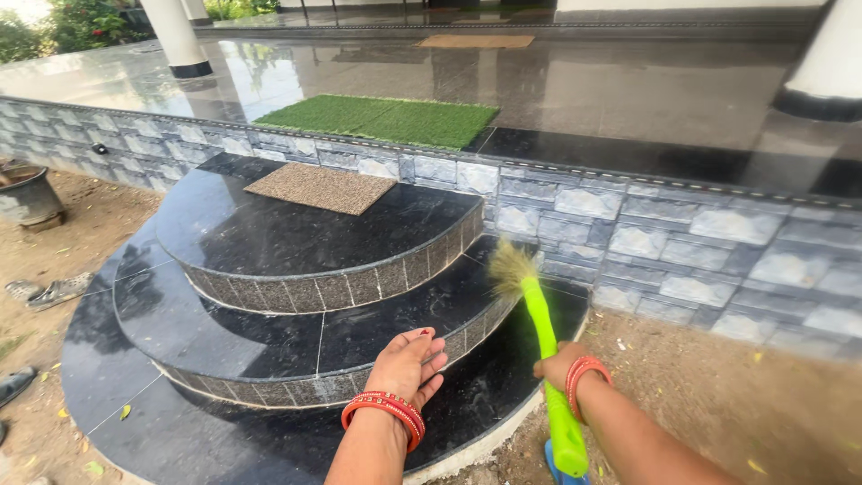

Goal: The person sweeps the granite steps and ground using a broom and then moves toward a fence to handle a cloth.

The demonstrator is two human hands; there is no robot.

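Note:
My right hand (557,366) grips the bright green handle of a broom (541,332), whose straw bristles touch the corner where the lowest black step (224,431) meets the grey stone wall (700,238). My left hand (409,362) hovers flat, palm down and fingers together, over the edge of the middle step (269,332), holding nothing. Both wrists carry red-orange bangles.
Three rounded black granite steps rise to a polished veranda (584,85) with a green turf mat (382,119). A brown doormat (321,187) lies on the top step. Sandals (49,290) and a dark pot (27,193) sit on the dirt at left. White pillars stand behind.

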